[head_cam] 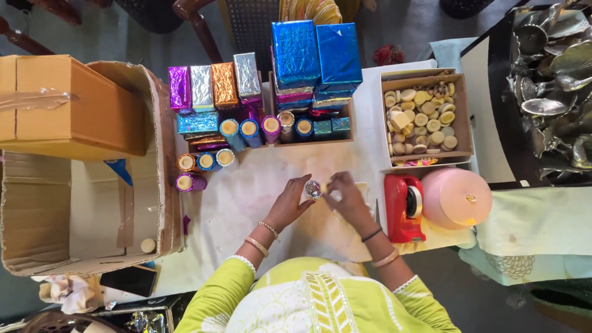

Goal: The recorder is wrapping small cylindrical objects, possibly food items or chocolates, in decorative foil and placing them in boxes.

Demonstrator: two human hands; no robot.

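Nearest the camera are the lime-green sleeves and bangled wrists of the person, both arms reaching forward over a white table (246, 191). The left hand (290, 203) and the right hand (346, 198) meet over the middle of it, and between their fingertips sits a small round disc (312, 189) wrapped in silver foil; both hands pinch it, the left from its left side, the right from its right, just above the tabletop. Under the right hand lies a pale sheet, partly hidden. Just right of that hand stands a red tape dispenser (402, 208), and beside it a pink domed lid (455, 197) with a small knob. To the left, near the table's edge, a large open carton (80, 203) holds one small round piece, with a closed brown box (68, 105) resting across its top; a dark phone (128, 280) lies below it. Farther out, foil-wrapped cylinders (200, 166) in purple, blue and orange lie on their sides, their pale ends showing. Behind them is a tray of wrapped goods, with foil packets (213, 86) in pink, silver and copper standing in a row and two big blue parcels (316, 54) stacked on top. At the far right, a cardboard box (425, 114) holds bare pale discs, and beyond it is a heap of silver leaf-shaped dishes (552, 80)
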